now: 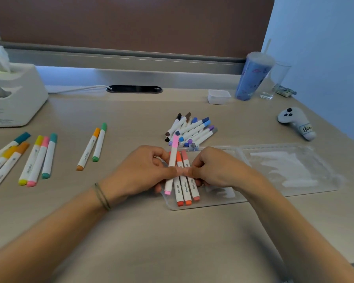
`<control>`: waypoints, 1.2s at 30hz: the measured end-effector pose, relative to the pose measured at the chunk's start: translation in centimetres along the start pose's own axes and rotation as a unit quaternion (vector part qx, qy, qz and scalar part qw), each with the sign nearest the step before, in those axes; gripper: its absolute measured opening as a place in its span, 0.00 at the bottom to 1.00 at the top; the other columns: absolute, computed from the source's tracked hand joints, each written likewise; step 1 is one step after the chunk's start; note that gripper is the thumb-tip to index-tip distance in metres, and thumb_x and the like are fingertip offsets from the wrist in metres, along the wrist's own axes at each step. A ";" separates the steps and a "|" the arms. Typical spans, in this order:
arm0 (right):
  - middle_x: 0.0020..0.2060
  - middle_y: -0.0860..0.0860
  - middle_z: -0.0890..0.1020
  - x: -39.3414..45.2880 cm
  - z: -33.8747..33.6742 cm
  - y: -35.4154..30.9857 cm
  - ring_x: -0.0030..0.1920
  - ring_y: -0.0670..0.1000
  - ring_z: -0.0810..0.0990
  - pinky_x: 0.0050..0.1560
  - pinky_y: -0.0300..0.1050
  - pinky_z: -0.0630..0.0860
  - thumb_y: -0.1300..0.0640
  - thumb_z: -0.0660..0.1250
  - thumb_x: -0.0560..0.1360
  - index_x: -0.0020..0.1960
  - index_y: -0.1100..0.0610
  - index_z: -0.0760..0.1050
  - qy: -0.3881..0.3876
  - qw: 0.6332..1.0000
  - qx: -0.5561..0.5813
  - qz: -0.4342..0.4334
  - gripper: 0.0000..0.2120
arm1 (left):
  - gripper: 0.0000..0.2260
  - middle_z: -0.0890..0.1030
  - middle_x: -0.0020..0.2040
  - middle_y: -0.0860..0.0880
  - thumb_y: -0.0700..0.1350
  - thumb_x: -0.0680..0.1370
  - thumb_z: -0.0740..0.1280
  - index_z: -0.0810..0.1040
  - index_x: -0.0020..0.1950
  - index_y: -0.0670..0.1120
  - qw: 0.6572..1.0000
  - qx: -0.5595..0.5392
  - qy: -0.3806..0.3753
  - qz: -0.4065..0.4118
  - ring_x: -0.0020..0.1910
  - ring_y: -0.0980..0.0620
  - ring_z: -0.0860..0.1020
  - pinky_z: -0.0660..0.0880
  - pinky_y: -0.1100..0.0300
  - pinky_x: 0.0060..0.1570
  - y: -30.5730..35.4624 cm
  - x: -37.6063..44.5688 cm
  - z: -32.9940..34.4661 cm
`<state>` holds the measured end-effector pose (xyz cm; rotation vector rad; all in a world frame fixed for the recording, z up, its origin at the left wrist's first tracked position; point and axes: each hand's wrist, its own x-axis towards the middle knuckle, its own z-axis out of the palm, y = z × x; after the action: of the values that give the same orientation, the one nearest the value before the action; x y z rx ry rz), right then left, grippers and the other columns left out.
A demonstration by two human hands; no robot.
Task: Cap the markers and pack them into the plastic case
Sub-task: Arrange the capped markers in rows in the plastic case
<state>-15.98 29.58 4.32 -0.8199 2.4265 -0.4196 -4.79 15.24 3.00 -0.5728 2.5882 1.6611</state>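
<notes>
both hands meet over the near left end of the open clear case; the left hand pinches a pink marker, the right hand curls onto three capped orange-red markers lying inside, loose markers just beyond

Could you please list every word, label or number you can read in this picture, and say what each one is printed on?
"marker": on the white barrels of the three orange and coral markers lying in the clear plastic case.
"Hoo", rest cut off: label on the white game controller.
Print on the white tissue box and on the left-hand markers: too blurred to read.
</notes>
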 end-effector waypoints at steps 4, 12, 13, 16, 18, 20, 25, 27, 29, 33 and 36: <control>0.33 0.45 0.79 0.2 0.1 0.0 0.35 0.44 0.76 0.37 0.38 0.68 0.43 0.67 0.79 0.40 0.51 0.80 -0.013 1.000 -0.025 -0.005 0.14 | 0.09 0.84 0.31 0.49 0.52 0.74 0.74 0.81 0.51 0.50 1.000 0.015 -0.003 -0.001 0.24 0.56 0.78 0.73 0.68 0.27 -0.2 0.1 -0.1; 0.25 0.46 0.77 0.1 -0.4 1.3 0.29 0.43 0.74 0.34 0.37 0.70 0.45 0.72 0.77 0.40 0.58 0.85 0.081 0.990 0.098 -0.059 0.17 | 0.05 0.86 0.37 0.48 0.46 0.78 0.71 0.85 0.50 0.47 0.998 -0.044 -0.033 0.021 0.27 0.57 0.78 0.72 0.67 0.27 0.1 -0.5 -0.4; 0.25 0.45 0.77 -0.1 -0.5 1.3 0.27 0.41 0.73 0.32 0.35 0.70 0.48 0.71 0.78 0.42 0.58 0.86 0.086 0.980 0.164 -0.073 0.14 | 0.05 0.86 0.35 0.49 0.44 0.79 0.69 0.85 0.51 0.46 0.997 -0.060 -0.039 0.025 0.26 0.57 0.77 0.72 0.68 0.27 0.2 -0.6 -0.4; 0.25 0.45 0.78 -0.7 -0.8 1.1 0.26 0.40 0.72 0.28 0.30 0.69 0.53 0.72 0.79 0.46 0.54 0.87 0.078 0.953 0.271 -0.107 0.07 | 0.08 0.86 0.37 0.47 0.41 0.81 0.66 0.84 0.54 0.43 0.994 -0.085 -0.056 0.024 0.27 0.57 0.78 0.72 0.68 0.27 0.4 -0.8 -0.5; 0.26 0.45 0.79 -0.9 -0.7 0.7 0.26 0.40 0.72 0.28 0.30 0.69 0.54 0.72 0.78 0.45 0.50 0.86 0.078 0.949 0.281 -0.121 0.05 | 0.09 0.87 0.43 0.44 0.41 0.82 0.65 0.84 0.55 0.43 0.994 -0.083 -0.073 0.024 0.30 0.55 0.78 0.73 0.67 0.28 0.4 -0.8 -0.5; 0.27 0.44 0.79 -0.9 -0.5 0.5 0.26 0.39 0.73 0.28 0.29 0.69 0.54 0.73 0.77 0.43 0.50 0.85 0.082 0.949 0.277 -0.128 0.05 | 0.08 0.87 0.43 0.45 0.41 0.82 0.65 0.84 0.55 0.42 0.993 -0.072 -0.082 0.032 0.29 0.56 0.78 0.73 0.67 0.28 0.5 -0.9 -0.3; 0.25 0.44 0.78 -0.7 -0.1 0.3 0.27 0.41 0.73 0.32 0.33 0.70 0.51 0.75 0.75 0.39 0.54 0.83 0.108 0.948 0.274 -0.120 0.09 | 0.07 0.86 0.35 0.51 0.42 0.82 0.65 0.84 0.50 0.45 0.996 -0.048 -0.065 0.049 0.26 0.57 0.78 0.73 0.67 0.27 0.7 -1.1 0.4; 0.24 0.45 0.76 -0.5 -0.1 0.3 0.28 0.43 0.73 0.32 0.37 0.72 0.52 0.76 0.74 0.36 0.56 0.81 0.121 0.943 0.289 -0.115 0.12 | 0.06 0.85 0.33 0.53 0.44 0.80 0.69 0.85 0.49 0.47 0.997 -0.028 -0.036 0.058 0.28 0.56 0.79 0.74 0.67 0.30 0.5 -1.0 0.6; 0.25 0.47 0.77 -0.5 -0.4 0.5 0.28 0.44 0.75 0.31 0.38 0.74 0.54 0.75 0.75 0.35 0.58 0.80 0.125 0.942 0.294 -0.104 0.12 | 0.05 0.85 0.34 0.54 0.48 0.78 0.71 0.86 0.46 0.50 0.998 -0.011 -0.002 0.069 0.29 0.59 0.78 0.75 0.67 0.33 0.4 -0.9 0.8; 0.26 0.49 0.80 -0.5 -1.4 1.5 0.27 0.45 0.77 0.32 0.38 0.75 0.53 0.73 0.76 0.36 0.59 0.81 0.088 0.973 0.208 -0.057 0.13 | 0.05 0.83 0.38 0.57 0.56 0.74 0.73 0.84 0.45 0.57 0.973 0.169 0.114 0.103 0.38 0.65 0.76 0.69 0.68 0.35 -0.7 -0.5 0.7; 0.25 0.48 0.80 -0.3 -1.5 1.8 0.26 0.46 0.77 0.31 0.39 0.74 0.53 0.74 0.76 0.38 0.60 0.83 0.039 0.989 0.139 -0.022 0.12 | 0.12 0.79 0.43 0.59 0.62 0.71 0.73 0.82 0.52 0.60 0.961 0.242 0.091 0.100 0.43 0.63 0.75 0.73 0.63 0.42 -1.1 -0.5 0.7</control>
<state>-17.45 31.34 4.87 -0.7451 2.3520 -0.8010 -4.13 15.56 1.79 -0.4618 3.1156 0.9733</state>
